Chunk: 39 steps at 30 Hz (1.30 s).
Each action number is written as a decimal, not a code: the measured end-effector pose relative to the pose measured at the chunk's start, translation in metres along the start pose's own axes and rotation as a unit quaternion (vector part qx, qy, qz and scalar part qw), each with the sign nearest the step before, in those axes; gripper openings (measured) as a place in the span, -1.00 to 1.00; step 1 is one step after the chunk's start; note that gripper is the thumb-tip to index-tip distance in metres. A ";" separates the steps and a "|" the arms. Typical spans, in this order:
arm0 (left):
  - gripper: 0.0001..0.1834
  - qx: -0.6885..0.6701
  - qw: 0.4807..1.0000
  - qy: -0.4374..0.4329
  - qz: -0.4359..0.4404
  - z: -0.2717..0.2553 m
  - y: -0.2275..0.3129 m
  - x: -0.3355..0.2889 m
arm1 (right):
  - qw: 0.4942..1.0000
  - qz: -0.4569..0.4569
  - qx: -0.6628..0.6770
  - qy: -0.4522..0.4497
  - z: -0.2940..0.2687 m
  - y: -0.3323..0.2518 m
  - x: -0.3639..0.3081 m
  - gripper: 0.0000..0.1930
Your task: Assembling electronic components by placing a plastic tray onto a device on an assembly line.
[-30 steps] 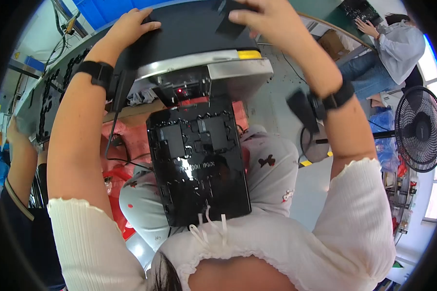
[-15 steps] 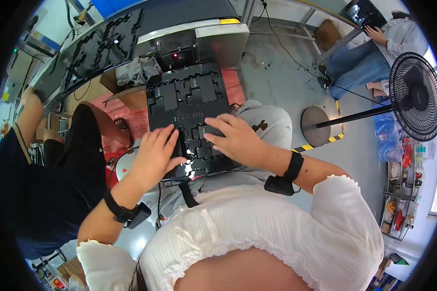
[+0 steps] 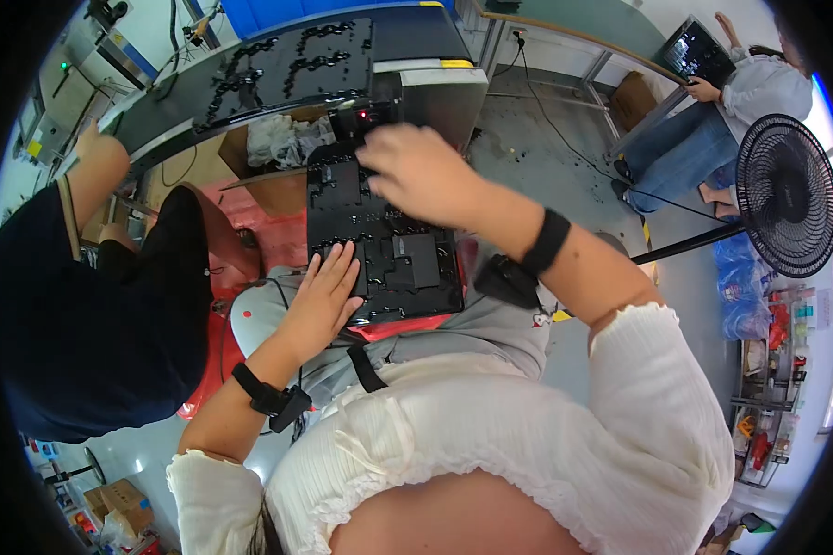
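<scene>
A black moulded plastic panel [image 3: 379, 273] with raised shapes and recesses lies across my lap, its far end close to the metal frame of the conveyor. My left hand [image 3: 322, 301] rests flat on the panel's near left edge, fingers stretched out. Over the far right part of the panel is my right hand [image 3: 421, 176], smeared by motion. Its fingertips are too blurred to show whether they touch the panel or hold anything.
Another black moulded panel [image 3: 296, 69] lies on the conveyor [image 3: 426, 37] ahead. Beneath it stands an open cardboard box [image 3: 282, 192] with clear plastic bags. At the left sits a co-worker in dark clothes [image 3: 93, 324]. A black fan [image 3: 787, 194] stands right, near another seated person [image 3: 759, 97].
My right hand has moved away from me, from the panel's near part to over its far part. My left hand stays at the left edge. The view has shifted left.
</scene>
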<state>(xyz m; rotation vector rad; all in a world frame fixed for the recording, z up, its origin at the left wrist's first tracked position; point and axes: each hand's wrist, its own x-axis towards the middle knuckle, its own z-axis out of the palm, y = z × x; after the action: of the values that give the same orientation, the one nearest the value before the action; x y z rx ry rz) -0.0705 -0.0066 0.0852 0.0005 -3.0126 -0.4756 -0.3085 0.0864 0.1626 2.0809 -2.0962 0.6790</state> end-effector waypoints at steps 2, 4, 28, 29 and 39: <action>-0.47 -0.016 1.000 0.019 -0.006 -0.010 0.004 -0.003 | 0.991 -0.045 -0.048 0.118 -0.004 0.016 0.040 -0.35; -0.48 -0.029 0.997 0.060 -0.032 -0.020 0.006 -0.004 | 0.985 -0.029 -0.141 0.098 0.002 0.037 0.069 -0.29; -0.49 -0.454 0.820 0.175 -0.300 0.033 -0.086 0.041 | 0.947 0.094 -0.224 -0.212 0.059 -0.047 -0.073 -0.16; -0.49 -0.455 0.819 0.176 -0.301 0.037 -0.093 0.044 | 0.960 0.111 -0.169 -0.192 0.056 -0.042 -0.072 -0.15; -0.44 -0.416 0.824 0.151 -0.354 0.026 -0.079 0.040 | 0.974 0.131 -0.057 -0.174 0.049 -0.021 -0.071 -0.17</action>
<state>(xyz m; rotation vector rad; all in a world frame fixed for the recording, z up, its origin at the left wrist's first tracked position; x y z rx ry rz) -0.1138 -0.0742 0.0396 1.0266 -2.1504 -1.6114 -0.2730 0.1335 0.0969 1.9995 -2.5587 0.2169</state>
